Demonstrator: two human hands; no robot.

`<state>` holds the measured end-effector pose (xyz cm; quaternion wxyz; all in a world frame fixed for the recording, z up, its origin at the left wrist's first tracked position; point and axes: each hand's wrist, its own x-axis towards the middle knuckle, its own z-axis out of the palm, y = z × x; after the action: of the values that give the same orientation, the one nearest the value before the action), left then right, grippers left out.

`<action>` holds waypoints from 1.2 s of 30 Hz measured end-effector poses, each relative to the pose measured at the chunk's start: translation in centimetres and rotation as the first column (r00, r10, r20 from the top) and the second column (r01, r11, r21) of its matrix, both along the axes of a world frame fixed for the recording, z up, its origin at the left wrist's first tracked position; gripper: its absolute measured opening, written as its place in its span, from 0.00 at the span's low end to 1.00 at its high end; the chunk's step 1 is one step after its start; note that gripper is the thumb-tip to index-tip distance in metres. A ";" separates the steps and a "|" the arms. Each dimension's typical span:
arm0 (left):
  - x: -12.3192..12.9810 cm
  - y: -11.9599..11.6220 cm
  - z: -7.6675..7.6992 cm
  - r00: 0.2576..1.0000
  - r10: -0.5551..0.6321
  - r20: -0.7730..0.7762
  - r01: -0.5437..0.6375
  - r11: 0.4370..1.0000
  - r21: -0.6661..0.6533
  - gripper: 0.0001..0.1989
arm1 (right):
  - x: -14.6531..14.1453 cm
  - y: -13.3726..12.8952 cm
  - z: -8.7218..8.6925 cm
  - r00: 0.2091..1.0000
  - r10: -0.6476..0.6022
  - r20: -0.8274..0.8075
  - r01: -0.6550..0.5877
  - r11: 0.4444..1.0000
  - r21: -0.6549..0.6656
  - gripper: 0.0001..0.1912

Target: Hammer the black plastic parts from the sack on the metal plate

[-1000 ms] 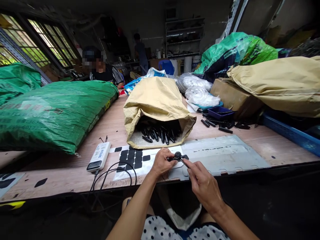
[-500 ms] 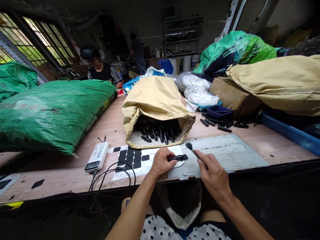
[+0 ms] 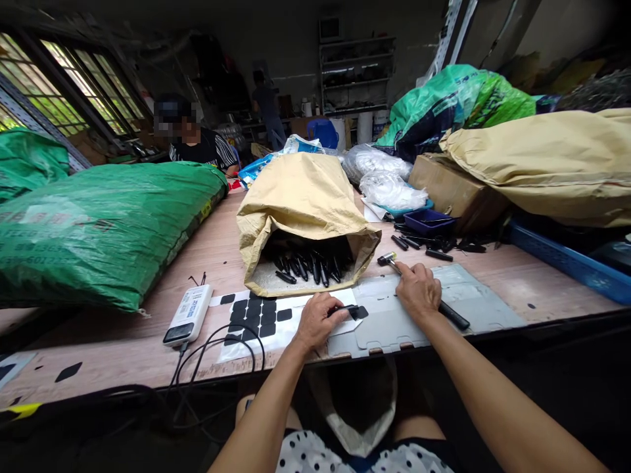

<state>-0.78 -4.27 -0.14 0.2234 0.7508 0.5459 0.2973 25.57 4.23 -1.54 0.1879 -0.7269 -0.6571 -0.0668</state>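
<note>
Hammer [image 3: 387, 259] has shifted right of the sack [image 3: 305, 190], right hand [image 3: 419, 287] gripping its shaft. Left hand [image 3: 320, 320] holds a black handle [image 3: 351, 310] before the sack. Hammer likely head-heavy, rigid: grasp rearward

Left hand [image 3: 317, 322] is holding a black piece [image 3: 348, 311], right hand [image 3: 419, 289] a hammer [image 3: 453, 316] (a bag [image 3: 304, 194] is lying beyond both).

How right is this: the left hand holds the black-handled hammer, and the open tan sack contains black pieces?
Not the left hand: the head view shows the right hand holding the black-handled hammer. The open tan sack does contain black pieces.
</note>
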 end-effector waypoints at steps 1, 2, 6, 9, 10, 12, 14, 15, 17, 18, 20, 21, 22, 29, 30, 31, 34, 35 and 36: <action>-0.1 0.0 0.1 1.000 0.001 0.009 -0.001 1.000 -0.006 0.13 | -0.1 -0.1 -0.2 1.000 -0.002 0.013 0.002 1.000 0.010 0.22; -0.1 0.0 0.1 1.000 0.008 0.019 -0.007 1.000 -0.012 0.17 | -0.1 -0.1 -0.3 1.000 -0.001 0.025 0.001 1.000 0.015 0.22; -0.5 0.0 0.3 0.991 0.036 0.128 -0.029 0.998 -0.061 0.24 | -0.1 -0.3 -0.4 0.998 0.004 0.058 -0.005 1.000 0.028 0.21; -0.8 -0.1 0.3 0.966 0.066 0.251 -0.043 0.994 -0.097 0.26 | -0.2 -0.4 -0.4 0.998 0.002 0.067 -0.005 0.999 0.042 0.21; -0.9 -0.2 0.2 0.958 0.079 0.275 -0.051 0.993 -0.107 0.26 | -0.2 -0.4 -0.4 0.998 0.005 0.070 -0.008 0.999 0.046 0.21; -1.0 -0.2 0.0 0.953 0.095 0.289 -0.063 0.991 -0.118 0.28 | -0.3 -0.4 -0.4 0.997 0.007 0.075 -0.011 0.999 0.050 0.21; -1.0 -0.2 -0.1 0.957 0.095 0.275 -0.065 0.991 -0.113 0.29 | -0.3 -0.4 -0.4 0.997 0.005 0.078 -0.009 0.999 0.048 0.21; -0.9 -0.2 -0.1 0.960 0.091 0.266 -0.065 0.992 -0.105 0.29 | -0.3 -0.4 -0.4 0.997 0.004 0.079 -0.007 0.999 0.044 0.21; -0.9 -0.2 0.0 0.964 0.084 0.254 -0.062 0.994 -0.093 0.29 | -0.3 -0.4 -0.3 0.997 0.006 0.081 -0.008 0.999 0.036 0.22; -0.8 -0.2 0.2 0.964 0.080 0.252 -0.059 0.994 -0.091 0.29 | -0.3 -0.4 -0.2 0.997 0.007 0.081 -0.010 0.999 0.034 0.22; -0.8 -0.3 0.4 0.965 0.075 0.253 -0.054 0.995 -0.089 0.28 | -0.4 -0.4 -0.2 0.997 0.006 0.079 -0.009 0.999 0.034 0.22; -0.8 -0.3 0.4 0.965 0.074 0.252 -0.053 0.995 -0.090 0.28 | -0.4 -0.4 -0.1 0.997 0.004 0.077 -0.007 0.999 0.035 0.22; -0.7 -0.3 0.4 0.965 0.075 0.252 -0.054 0.994 -0.091 0.28 | -0.4 -0.4 -0.1 0.997 0.003 0.075 -0.006 0.999 0.036 0.21; -0.5 -0.4 1.2 0.937 0.119 0.329 -0.080 0.988 -0.131 0.27 | -0.6 -0.6 0.5 0.998 0.000 0.067 0.000 1.000 0.011 0.21; -0.3 -0.9 2.2 0.920 0.117 0.373 -0.067 0.987 -0.145 0.27 | -0.6 -0.6 0.6 0.998 0.000 0.064 -0.001 1.000 0.007 0.21; -0.1 -1.8 3.4 0.902 0.096 0.421 -0.025 0.985 -0.170 0.26 | -0.6 -0.6 0.6 0.998 0.001 0.062 -0.001 1.000 0.006 0.21; 1.1 -5.6 6.9 0.812 -0.073 0.580 0.337 0.869 -0.363 0.23 | -0.6 -0.6 0.6 0.998 0.004 0.061 -0.004 1.000 0.010 0.20; 1.6 -7.0 7.3 0.764 -0.122 0.634 0.494 0.742 -0.454 0.22 | -0.6 -0.6 0.6 0.998 0.003 0.062 -0.004 1.000 0.012 0.20; 2.3 -8.4 7.1 0.722 -0.146 0.676 0.616 0.580 -0.532 0.22 | -0.6 -0.6 0.5 0.998 0.002 0.062 -0.003 1.000 0.012 0.20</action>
<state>1.50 -12.65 6.96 0.7148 0.5769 0.3391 0.2032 24.98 3.64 -1.02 0.1718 -0.7226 -0.6630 -0.0932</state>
